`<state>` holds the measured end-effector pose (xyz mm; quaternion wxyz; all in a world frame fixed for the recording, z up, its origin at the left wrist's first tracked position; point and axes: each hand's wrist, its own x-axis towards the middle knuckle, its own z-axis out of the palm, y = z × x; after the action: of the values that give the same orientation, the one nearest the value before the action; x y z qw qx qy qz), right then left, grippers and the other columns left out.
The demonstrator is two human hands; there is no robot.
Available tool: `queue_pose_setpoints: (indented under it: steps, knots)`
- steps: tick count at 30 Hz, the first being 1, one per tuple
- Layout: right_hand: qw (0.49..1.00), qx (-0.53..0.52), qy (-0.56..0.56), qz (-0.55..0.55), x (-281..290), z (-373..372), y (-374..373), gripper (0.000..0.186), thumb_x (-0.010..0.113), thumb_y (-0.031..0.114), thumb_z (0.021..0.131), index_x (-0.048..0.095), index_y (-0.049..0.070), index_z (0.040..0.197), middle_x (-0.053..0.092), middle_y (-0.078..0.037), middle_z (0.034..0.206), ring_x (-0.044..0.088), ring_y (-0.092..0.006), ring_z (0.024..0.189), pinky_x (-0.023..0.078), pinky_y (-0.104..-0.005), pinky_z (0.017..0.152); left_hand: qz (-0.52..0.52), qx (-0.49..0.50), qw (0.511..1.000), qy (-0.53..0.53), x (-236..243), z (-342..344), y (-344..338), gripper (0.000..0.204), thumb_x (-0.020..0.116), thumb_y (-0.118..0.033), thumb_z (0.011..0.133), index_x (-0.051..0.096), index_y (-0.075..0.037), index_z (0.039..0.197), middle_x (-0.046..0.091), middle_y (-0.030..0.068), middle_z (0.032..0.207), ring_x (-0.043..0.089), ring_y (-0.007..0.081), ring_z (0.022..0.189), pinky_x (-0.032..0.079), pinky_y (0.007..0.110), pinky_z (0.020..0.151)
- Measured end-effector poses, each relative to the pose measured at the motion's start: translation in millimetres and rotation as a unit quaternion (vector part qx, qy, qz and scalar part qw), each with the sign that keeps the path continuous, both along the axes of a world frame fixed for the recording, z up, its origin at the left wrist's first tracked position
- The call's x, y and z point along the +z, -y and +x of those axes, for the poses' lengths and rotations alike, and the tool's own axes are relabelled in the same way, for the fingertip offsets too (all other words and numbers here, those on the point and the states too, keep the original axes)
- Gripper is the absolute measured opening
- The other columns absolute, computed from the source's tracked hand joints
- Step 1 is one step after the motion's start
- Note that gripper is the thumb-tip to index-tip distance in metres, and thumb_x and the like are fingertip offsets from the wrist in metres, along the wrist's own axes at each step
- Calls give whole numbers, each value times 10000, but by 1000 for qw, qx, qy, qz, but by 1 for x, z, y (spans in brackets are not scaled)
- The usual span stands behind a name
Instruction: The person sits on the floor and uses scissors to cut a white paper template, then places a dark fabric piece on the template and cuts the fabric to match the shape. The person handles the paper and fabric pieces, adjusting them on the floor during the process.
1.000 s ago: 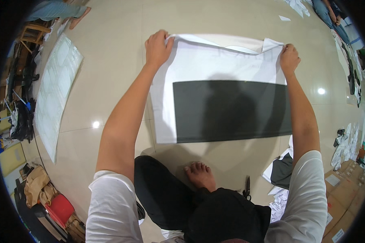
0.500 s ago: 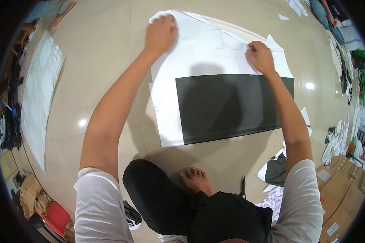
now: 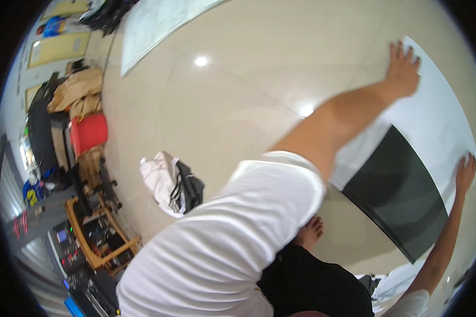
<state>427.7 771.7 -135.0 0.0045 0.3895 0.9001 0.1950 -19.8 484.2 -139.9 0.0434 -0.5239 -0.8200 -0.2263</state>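
A large white sheet (image 3: 439, 119) lies flat on the beige tiled floor, with a dark rectangular panel (image 3: 399, 193) lying on its near part. My left hand (image 3: 402, 68) is spread flat on the sheet's far left corner, fingers apart. Flat on the sheet near its right edge rests my right hand (image 3: 464, 174), just past the dark panel. My bare foot (image 3: 309, 232) shows beneath my white-sleeved shoulder. The view is tilted hard to the left.
A crumpled white and black garment (image 3: 172, 185) lies on the floor at my left. Farther left stand a red bucket (image 3: 89, 132), brown bags (image 3: 76, 90), a wooden rack (image 3: 98, 238) with gear, and another large white sheet (image 3: 153, 24) at the top.
The view has swung sharply left and tilted. Both hands have gone from gripping the sheet's far edge to lying flat on it, the right hand now lower on the right side.
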Motion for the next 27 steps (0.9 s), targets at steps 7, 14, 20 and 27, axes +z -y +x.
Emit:
queue_pose_setpoints:
  steps: [7, 14, 20, 27]
  knots:
    - [952, -303, -44, -28, -21, 34, -4, 906, 369, 789, 1050, 437, 135, 1673, 418, -295, 1679, 413, -478, 1546, 364, -596, 1252, 105, 117, 976, 151, 38, 100, 80, 737, 638, -278, 991, 442, 70, 1611, 270, 353, 1722, 66, 622, 1611, 22, 724, 1308]
    - [980, -121, -158, -13, -7, 77, 93, 888, 350, 766, 1077, 350, 152, 1718, 344, -249, 1740, 367, -444, 1586, 318, -657, 1253, 93, 45, 972, 210, 59, 186, 153, 769, 717, -263, 962, 441, 89, 1587, 263, 329, 1717, 89, 603, 1615, 73, 719, 1305]
    - [978, -167, -122, -28, 22, 106, 211, 828, 336, 716, 1110, 344, 159, 1721, 319, -223, 1761, 318, -427, 1615, 289, -665, 1258, 24, -3, 977, 212, 68, 156, 202, 811, 667, -363, 1023, 366, 52, 1652, 190, 287, 1774, 41, 556, 1646, 37, 682, 1322]
    - [965, -210, -156, -22, 48, 132, 294, 765, 403, 641, 1128, 383, 134, 1700, 342, -209, 1753, 329, -427, 1608, 274, -650, 1270, -91, -21, 989, 114, 84, 143, 265, 835, 596, -430, 1076, 268, 29, 1692, 156, 291, 1779, 70, 583, 1631, 100, 700, 1306]
